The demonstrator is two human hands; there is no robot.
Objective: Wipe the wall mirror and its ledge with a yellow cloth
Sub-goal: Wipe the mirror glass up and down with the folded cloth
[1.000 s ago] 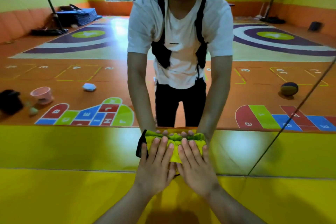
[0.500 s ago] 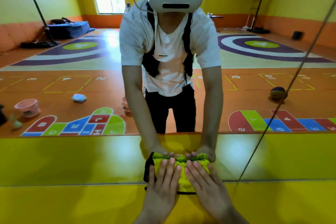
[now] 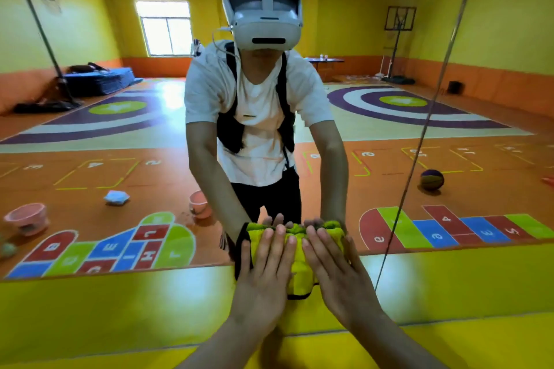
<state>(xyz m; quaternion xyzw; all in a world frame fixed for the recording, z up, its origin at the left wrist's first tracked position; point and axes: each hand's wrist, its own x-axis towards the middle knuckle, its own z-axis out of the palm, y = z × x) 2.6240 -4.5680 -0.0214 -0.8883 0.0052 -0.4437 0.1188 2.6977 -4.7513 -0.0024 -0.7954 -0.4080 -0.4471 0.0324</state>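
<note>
- Yellow cloth (image 3: 299,260): soft, matt textile, bunched into folds, with a dark fabric edging.
- Wall mirror (image 3: 90,129): smooth, highly glossy glass giving a clear reflection.
- Ledge (image 3: 90,347): smooth yellow surface with a soft sheen.
- Reflected floor: glossy, with bright glare patches.

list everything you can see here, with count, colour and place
yellow cloth: 1, yellow with black edge, flat against the mirror under both hands
wall mirror: 1, fills the view, reflecting a gym and the person
ledge: 1, yellow, below the mirror
buckets: 2, pink, reflected floor, left
ball: 1, purple and orange, reflected floor, right
blue cloth: 1, reflected floor, left
basketball hoops: 2, reflected, far left and far right
window: 1, bright, reflected back wall
left hand: 1, flat on the cloth
right hand: 1, flat on the cloth
</note>
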